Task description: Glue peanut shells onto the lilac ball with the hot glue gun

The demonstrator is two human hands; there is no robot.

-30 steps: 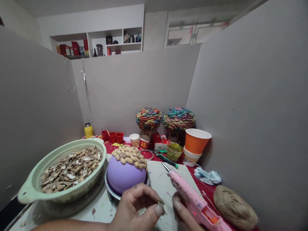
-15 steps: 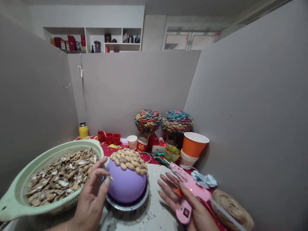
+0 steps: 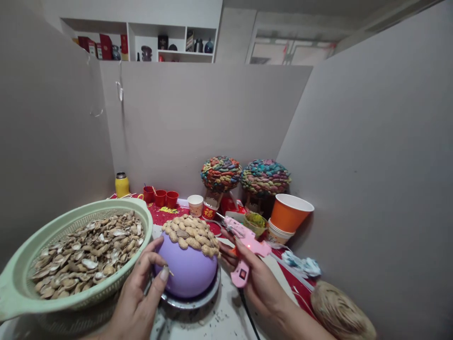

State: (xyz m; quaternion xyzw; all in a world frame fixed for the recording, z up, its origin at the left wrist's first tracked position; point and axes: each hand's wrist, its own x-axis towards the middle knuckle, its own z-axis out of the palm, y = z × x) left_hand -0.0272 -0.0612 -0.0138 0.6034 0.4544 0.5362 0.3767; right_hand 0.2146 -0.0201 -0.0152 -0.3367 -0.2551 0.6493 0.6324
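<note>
A purple balloon [image 3: 189, 276], its top covered with peanut shells [image 3: 191, 234], rests in a round metal bowl [image 3: 191, 304]. Beside its left side is my left hand [image 3: 143, 283], thumb and forefinger pinched on a small pale piece that looks like a peanut shell [image 3: 170, 271], seen edge-on. To the right of the balloon, my right hand [image 3: 258, 278] holds a pink glue gun [image 3: 246, 241] by its handle. Its nozzle points up and left, behind the shell-covered top. Fingers of that hand are partly hidden behind the gun.
A green colander [image 3: 141, 236] full of loose shells stands at left. Behind are red cups [image 3: 160, 198], a yellow bottle [image 3: 122, 185], two colourful tree-like crafts [image 3: 221, 174] and an orange paper bucket [image 3: 290, 212]. A coil of cord [image 3: 339, 311] lies at right; grey partitions enclose the table.
My right hand has brought the glue gun left and up towards the balloon, its fingers curling more. My left hand has shifted slightly down and right, still pinching the piece. The view has tilted slightly.
</note>
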